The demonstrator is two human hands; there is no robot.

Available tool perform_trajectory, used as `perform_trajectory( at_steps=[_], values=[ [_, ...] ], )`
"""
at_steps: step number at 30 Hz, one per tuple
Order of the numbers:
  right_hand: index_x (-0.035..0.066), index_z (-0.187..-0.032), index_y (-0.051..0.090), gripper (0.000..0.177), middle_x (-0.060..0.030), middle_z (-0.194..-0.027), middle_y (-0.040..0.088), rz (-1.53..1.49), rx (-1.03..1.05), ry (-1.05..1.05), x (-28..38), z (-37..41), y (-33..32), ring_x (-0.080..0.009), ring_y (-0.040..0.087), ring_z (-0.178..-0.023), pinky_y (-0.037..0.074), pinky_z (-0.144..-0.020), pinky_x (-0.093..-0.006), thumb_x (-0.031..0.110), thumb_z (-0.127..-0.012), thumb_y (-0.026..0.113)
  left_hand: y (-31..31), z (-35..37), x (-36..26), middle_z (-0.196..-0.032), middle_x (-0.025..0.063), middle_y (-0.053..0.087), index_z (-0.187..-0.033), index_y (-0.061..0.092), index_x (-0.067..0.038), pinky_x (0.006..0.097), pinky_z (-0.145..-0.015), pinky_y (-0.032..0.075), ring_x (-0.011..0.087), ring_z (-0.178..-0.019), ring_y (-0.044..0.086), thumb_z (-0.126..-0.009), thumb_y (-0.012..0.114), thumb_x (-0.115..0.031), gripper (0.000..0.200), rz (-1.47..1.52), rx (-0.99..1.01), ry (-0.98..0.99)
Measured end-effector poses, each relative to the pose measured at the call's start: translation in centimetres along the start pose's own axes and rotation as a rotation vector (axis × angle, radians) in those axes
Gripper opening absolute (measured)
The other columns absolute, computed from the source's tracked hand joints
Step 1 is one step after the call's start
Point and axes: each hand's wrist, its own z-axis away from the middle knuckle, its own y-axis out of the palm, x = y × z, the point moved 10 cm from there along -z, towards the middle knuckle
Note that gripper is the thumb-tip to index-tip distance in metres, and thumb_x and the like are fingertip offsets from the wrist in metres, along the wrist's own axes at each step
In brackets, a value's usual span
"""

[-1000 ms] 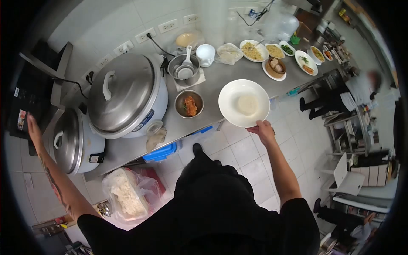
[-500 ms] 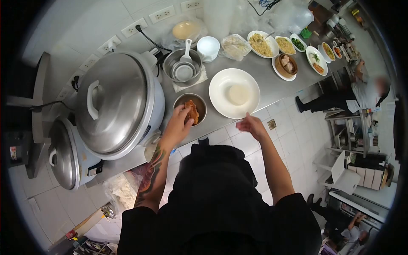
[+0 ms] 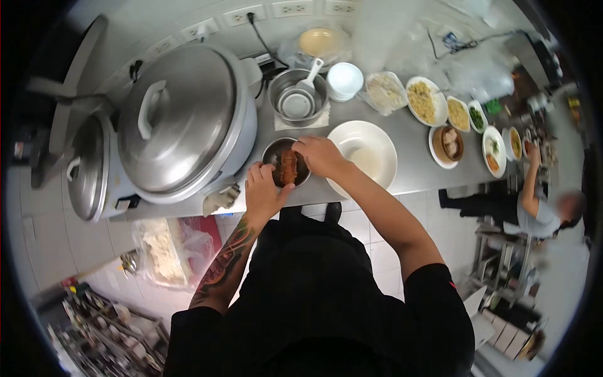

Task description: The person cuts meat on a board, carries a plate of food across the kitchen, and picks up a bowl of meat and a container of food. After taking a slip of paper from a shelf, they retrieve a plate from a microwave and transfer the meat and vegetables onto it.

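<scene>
A reddish-brown piece of food (image 3: 289,167) lies in or just over a small metal bowl (image 3: 269,156) at the counter's front edge. My left hand (image 3: 264,188) is at the bowl's lower left, its fingers over the rim and its thumb touching the food's lower end. From the right, my right hand (image 3: 318,156) reaches to the food's upper end, fingers closed together near it. Just right of the bowl, partly behind my right forearm, is a large white plate (image 3: 384,141) with a pale round mound (image 3: 366,162) on it.
Large rice cookers (image 3: 182,119) stand at the left. Behind the bowl are a metal pot (image 3: 279,85) with a handled scoop and stacked white bowls (image 3: 345,80). Food dishes (image 3: 426,103) line the counter's right part. Another person (image 3: 534,207) stands at the far right.
My right hand has moved left from beside the plate to the metal bowl. My left hand has shifted to the food's lower end, and the food now lies nearly upright in view. The camera view has turned.
</scene>
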Motion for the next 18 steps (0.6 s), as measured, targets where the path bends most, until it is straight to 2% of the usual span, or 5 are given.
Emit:
perform_trajectory(
  at_steps=[2,8,12,15,18],
  values=[
    [0.007,-0.105,0.062,0.034,-0.0109,-0.101,0.063,-0.041,0.058,-0.046,-0.3,-0.8,0.8,-0.0322,0.063,-0.097,0.053,-0.08,-0.043,0.001,-0.072,0.065,0.2,1.0,0.8,-0.126,0.0245,0.047,-0.121,0.047,-0.001,0.0488,-0.097,0.041,0.0423,-0.118,0.047,-0.08,0.078,-0.033,0.061,0.081,-0.09,0.019],
    [0.008,-0.104,0.062,0.031,-0.011,-0.098,0.062,-0.097,0.084,-0.078,-0.6,-1.4,1.4,-0.0326,0.062,-0.096,0.052,-0.079,-0.0437,0.0,-0.074,0.064,0.5,1.0,2.1,-0.133,0.0279,0.045,-0.132,0.043,0.002,0.0476,-0.104,0.04,0.0454,-0.122,0.047,-0.084,0.074,-0.028,0.064,0.279,-0.164,0.005],
    [0.008,-0.103,0.061,0.031,-0.0106,-0.098,0.061,-0.108,0.089,-0.109,-0.5,-0.4,1.8,-0.0325,0.062,-0.096,0.051,-0.078,-0.0446,0.0,-0.074,0.064,-0.8,1.3,0.6,-0.135,0.0269,0.045,-0.135,0.043,0.0,0.0469,-0.104,0.04,0.0444,-0.123,0.047,-0.083,0.075,-0.025,0.066,0.219,-0.206,0.027],
    [0.008,-0.104,0.06,0.033,-0.0094,-0.098,0.06,-0.076,0.034,-0.221,1.1,0.3,1.1,-0.0314,0.061,-0.095,0.051,-0.079,-0.0425,0.001,-0.073,0.066,-0.4,0.9,-0.6,-0.136,0.0246,0.047,-0.134,0.045,-0.001,0.0464,-0.104,0.04,0.0424,-0.123,0.049,-0.08,0.077,-0.024,0.067,0.146,-0.169,0.095],
    [0.008,-0.105,0.06,0.033,-0.0086,-0.096,0.059,0.024,0.003,-0.309,2.8,0.5,0.9,-0.0295,0.061,-0.094,0.05,-0.081,-0.0392,0.003,-0.073,0.068,0.3,0.1,-1.1,-0.131,0.0202,0.053,-0.133,0.048,-0.002,0.0454,-0.097,0.043,0.038,-0.118,0.053,-0.075,0.08,-0.027,0.07,0.038,-0.116,0.079]
  ],
)
